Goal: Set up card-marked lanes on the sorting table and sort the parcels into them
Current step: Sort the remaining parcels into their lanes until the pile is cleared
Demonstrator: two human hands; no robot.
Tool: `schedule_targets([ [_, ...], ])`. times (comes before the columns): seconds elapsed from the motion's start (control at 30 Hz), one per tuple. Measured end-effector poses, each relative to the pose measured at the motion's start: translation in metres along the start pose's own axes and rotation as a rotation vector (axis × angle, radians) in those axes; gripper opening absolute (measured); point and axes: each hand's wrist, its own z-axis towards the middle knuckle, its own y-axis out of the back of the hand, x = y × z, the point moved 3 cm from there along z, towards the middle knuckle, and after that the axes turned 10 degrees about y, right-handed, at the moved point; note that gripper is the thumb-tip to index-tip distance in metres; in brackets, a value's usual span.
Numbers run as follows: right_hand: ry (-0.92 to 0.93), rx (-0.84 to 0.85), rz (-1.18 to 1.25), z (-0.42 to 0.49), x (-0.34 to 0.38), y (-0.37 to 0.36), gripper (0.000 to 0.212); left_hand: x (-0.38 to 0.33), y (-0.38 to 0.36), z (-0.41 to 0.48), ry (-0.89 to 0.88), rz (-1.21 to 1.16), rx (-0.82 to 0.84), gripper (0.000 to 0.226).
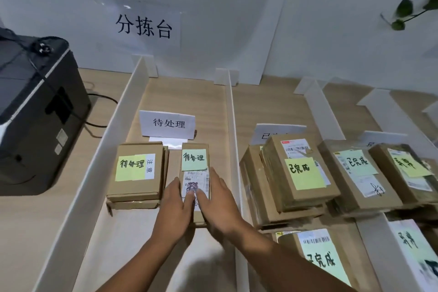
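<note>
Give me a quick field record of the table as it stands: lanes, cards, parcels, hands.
lane in use: left lane, bounded by white dividers
lane card: white card reading 待处理, upright at the back
parcel in hand: narrow parcel with green 待处理 note, lying in the left lane
left hand: left hand flat against the parcel's left side, fingers on its label
right hand: right hand against its right side
neighbour: parcel stack, also tagged 待处理
next lane: parcels tagged 已完成
off table lanes: black printer at left
</note>
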Motion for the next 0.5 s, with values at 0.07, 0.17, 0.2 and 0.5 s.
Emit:
schedule_targets([
  [0.07,0.054,-0.075,0.02,-0.016,0.017,0.024,0.048,-0.026,0.01,-0.014,-0.067,0.046,-0.023,0.044],
  [0.17,0.116,-0.208,-0.016,-0.055,0.037,0.08,0.057,-0.082,0.022,-0.04,-0.181,0.076,-0.001,0.055],
  [0.2,0.128,-0.258,-0.05,-0.071,0.04,0.104,0.06,-0.103,0.023,-0.05,-0.232,0.074,0.012,0.056],
  [0.5,0.031,-0.58,-0.272,-0.261,0.011,0.293,0.06,-0.271,-0.068,-0.176,-0.657,0.085,0.254,0.063],
])
